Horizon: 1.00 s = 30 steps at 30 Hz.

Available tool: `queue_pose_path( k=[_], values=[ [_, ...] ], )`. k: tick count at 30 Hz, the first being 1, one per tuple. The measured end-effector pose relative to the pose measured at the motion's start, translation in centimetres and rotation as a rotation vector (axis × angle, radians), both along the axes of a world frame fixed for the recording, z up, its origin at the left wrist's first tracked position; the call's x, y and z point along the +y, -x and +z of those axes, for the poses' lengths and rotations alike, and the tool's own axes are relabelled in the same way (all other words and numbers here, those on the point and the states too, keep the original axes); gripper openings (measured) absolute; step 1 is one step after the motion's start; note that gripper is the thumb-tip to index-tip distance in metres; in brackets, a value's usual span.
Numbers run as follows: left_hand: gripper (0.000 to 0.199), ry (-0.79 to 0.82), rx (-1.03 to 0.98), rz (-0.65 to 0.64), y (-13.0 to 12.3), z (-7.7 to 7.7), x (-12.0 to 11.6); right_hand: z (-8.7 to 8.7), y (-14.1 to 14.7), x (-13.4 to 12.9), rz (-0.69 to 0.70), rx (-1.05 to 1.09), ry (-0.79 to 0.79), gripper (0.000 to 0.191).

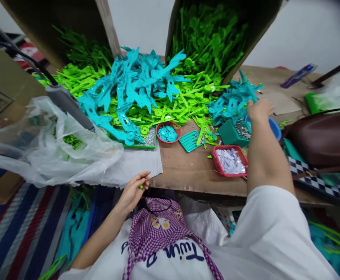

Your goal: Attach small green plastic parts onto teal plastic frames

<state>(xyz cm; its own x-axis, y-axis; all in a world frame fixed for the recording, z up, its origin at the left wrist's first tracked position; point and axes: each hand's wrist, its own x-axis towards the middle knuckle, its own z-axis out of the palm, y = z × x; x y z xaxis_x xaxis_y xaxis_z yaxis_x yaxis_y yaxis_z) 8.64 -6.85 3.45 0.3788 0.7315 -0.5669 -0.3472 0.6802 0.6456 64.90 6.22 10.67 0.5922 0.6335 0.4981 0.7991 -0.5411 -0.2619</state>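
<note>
My left hand (133, 190) is closed just in front of the table edge, its fingertips pinching a small lime-green plastic piece (141, 186), most of which they cover. My right hand (259, 109) reaches far forward to the right-hand heap of teal plastic parts (231, 102). Its thumb side touches or nearly touches that heap; the other fingers are largely hidden behind the hand. Under my right wrist, a blue round bowl (274, 129) is partly covered. Beside it a green box (229, 132) of small metal pieces sits tilted.
A large teal pile (135, 81) lies over lime-green parts (184, 99). Nearer are a red bowl (167, 133) with teal pieces, a teal grid tray (190, 141), and a red basket (230, 161) of whitish pieces. A grey-handled tool (69, 107) hangs left, above plastic bags (79, 155).
</note>
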Motion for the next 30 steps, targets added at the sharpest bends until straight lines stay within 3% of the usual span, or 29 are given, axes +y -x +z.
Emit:
queue_pose_path(
  k=[3, 5, 7, 9, 11, 12, 15, 17, 20, 25, 30],
  values=[
    [0.030, -0.054, 0.025, 0.062, 0.4, 0.2, 1.4, 0.8, 1.8, 0.3, -0.268, 0.198, 0.145, 0.082],
    [0.031, -0.168, 0.110, 0.180, 0.7, 0.6, 3.5, 1.3, 4.2, -0.7, -0.293, 0.206, 0.125, 0.078],
    [0.032, -0.266, 0.200, 0.357, 1.1, 1.1, 6.5, 0.9, 8.1, -2.6, -0.114, 0.146, -0.032, 0.061],
    [0.032, -0.274, 0.237, 0.514, 1.5, 1.6, 9.9, -0.7, 13.6, -5.3, 0.223, 0.143, -0.181, 0.040],
    [0.030, -0.213, 0.253, 0.607, 1.6, 2.0, 13.1, -3.1, 20.2, -8.2, 0.601, 0.232, -0.186, 0.033],
    [0.029, -0.185, 0.252, 0.613, 1.6, 2.1, 14.4, -4.5, 23.4, -9.7, 0.711, 0.319, -0.157, 0.031],
    [0.031, -0.155, 0.270, 0.570, 1.0, 2.2, 17.2, -8.1, 31.4, -13.3, 0.804, 0.630, -0.119, 0.025],
    [0.031, -0.126, 0.311, 0.545, 0.7, 2.2, 18.4, -9.5, 34.5, -14.8, 0.794, 0.801, -0.129, 0.024],
    [0.029, -0.041, 0.351, 0.512, 0.5, 2.2, 19.8, -10.0, 36.5, -16.3, 0.774, 0.971, -0.130, 0.023],
    [0.030, -0.030, 0.331, 0.483, 0.7, 3.3, 21.1, -8.9, 37.0, -17.7, 0.753, 1.077, -0.148, 0.022],
    [0.028, -0.441, 0.286, 0.565, -0.7, 5.3, 19.4, -6.1, 38.5, -18.3, 0.748, 1.102, -0.231, 0.021]
  ],
)
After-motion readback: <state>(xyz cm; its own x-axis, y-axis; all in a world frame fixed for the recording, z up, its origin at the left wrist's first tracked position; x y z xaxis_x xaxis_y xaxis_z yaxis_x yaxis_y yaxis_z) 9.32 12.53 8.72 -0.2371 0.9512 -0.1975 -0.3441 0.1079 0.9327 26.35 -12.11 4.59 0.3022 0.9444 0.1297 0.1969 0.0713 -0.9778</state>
